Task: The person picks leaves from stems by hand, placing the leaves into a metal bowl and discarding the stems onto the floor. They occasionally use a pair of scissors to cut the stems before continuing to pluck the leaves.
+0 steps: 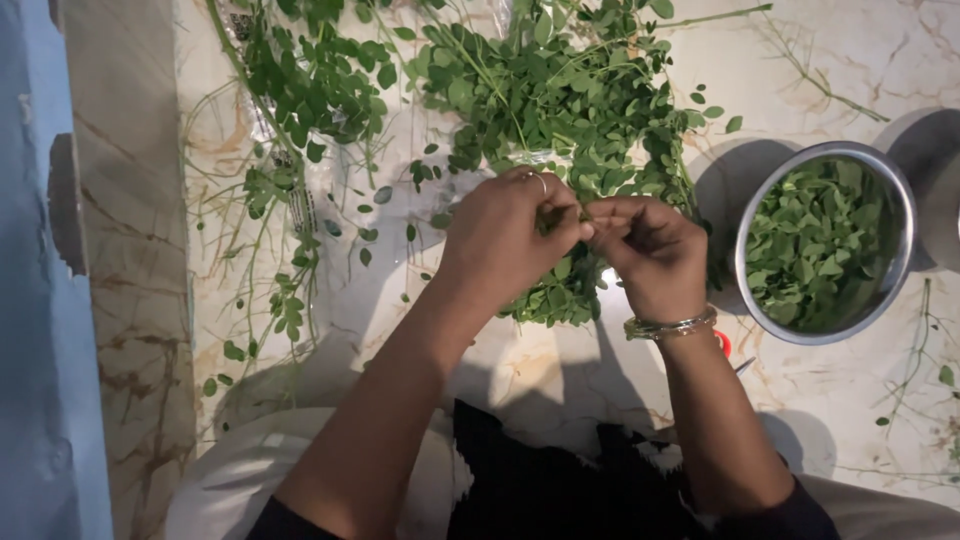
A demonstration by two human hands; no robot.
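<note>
My left hand (505, 235) and my right hand (648, 250) meet at the middle of the view, fingertips pinched together on a leafy green sprig (560, 285) that hangs below them. A ring shows on my left hand and bangles circle my right wrist. Just beyond the hands lies a big heap of small-leaved green stalks (540, 90) on the marble floor (560, 370). To the right stands a round steel bowl (905, 215) filled with plucked green leaves (815, 245).
Bare stripped stems and loose leaves (275, 260) are scattered at the left on a clear plastic wrapper (300, 205). More thin stems (815, 75) lie at the far right. A blue wall (45, 350) runs along the left edge. My lap sits at the bottom.
</note>
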